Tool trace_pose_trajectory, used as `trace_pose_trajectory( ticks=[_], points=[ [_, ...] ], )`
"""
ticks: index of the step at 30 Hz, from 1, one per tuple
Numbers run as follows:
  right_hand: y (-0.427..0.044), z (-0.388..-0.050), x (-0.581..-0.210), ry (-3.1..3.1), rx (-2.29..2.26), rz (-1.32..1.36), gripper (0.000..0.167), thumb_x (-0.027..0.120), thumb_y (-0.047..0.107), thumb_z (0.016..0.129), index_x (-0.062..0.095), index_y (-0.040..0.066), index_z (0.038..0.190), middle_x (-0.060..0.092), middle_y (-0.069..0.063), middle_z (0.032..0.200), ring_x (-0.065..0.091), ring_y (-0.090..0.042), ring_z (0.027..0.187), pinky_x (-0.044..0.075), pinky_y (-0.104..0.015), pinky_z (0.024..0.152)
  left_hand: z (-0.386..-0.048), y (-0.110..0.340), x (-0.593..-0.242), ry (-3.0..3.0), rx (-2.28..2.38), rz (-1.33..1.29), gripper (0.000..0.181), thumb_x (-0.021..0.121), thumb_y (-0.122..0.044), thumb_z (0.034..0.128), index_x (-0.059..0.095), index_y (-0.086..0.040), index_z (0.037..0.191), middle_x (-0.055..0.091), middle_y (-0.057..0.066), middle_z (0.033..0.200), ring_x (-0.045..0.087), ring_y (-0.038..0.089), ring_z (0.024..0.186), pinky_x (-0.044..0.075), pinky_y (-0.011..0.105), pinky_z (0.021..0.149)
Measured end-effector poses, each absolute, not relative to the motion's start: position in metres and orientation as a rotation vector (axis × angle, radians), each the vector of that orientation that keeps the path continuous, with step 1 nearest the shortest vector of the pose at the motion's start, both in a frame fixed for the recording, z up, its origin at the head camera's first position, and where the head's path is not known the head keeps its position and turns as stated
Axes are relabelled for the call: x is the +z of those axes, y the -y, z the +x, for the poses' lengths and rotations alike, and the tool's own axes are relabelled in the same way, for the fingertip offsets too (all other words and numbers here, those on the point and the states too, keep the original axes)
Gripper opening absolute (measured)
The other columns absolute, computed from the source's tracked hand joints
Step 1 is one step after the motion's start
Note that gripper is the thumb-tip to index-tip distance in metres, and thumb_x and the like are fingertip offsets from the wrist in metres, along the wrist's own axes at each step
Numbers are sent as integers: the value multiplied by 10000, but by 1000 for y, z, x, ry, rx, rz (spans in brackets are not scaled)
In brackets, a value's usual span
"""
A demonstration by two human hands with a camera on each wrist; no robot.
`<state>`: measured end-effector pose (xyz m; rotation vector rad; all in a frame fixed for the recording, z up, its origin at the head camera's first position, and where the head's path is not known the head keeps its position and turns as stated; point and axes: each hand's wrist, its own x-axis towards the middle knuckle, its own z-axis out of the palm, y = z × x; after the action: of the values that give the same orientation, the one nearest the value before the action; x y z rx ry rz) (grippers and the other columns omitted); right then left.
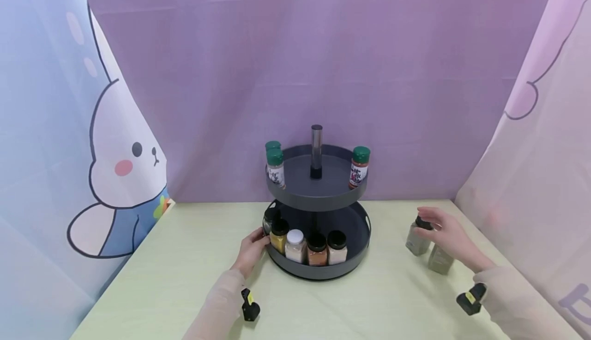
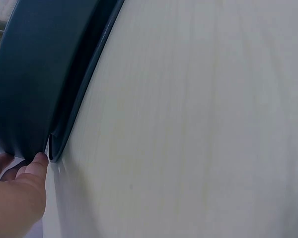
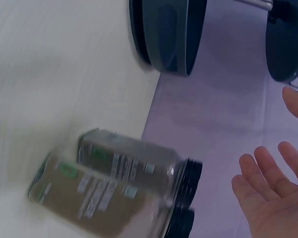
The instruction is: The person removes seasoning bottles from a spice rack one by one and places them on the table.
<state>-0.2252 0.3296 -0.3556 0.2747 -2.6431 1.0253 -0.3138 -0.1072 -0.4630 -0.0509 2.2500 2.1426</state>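
Note:
A dark grey two-tier round rack stands on the table. My left hand is at the left side of its lower tray; in the left wrist view the thumb and fingers hold the tray's edge. To the right, my right hand hovers over two square spice jars with black lids, the farther jar and the nearer jar. In the right wrist view its fingers are spread and apart from both lids, holding nothing.
Several spice jars line the lower tray's front and left, among them a white-lidded jar. Green-capped bottles stand on the upper tier, two at left and one bottle at right. A purple curtain hangs behind the table.

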Motion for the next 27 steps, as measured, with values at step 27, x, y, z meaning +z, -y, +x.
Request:
trace_pose_trajectory(
  ticks=[27],
  points=[
    [-235,-257,-379,2783,1351,612,561,688,234,810,474,-9,1268,534,-200,1241,502,-378,1141,403,-499,980,-316,108,-469,-2283,2148,-44,546,512,-71,849,371,47,1363,406,238,1385,390,338,1282,334,436,1067]
  ],
)
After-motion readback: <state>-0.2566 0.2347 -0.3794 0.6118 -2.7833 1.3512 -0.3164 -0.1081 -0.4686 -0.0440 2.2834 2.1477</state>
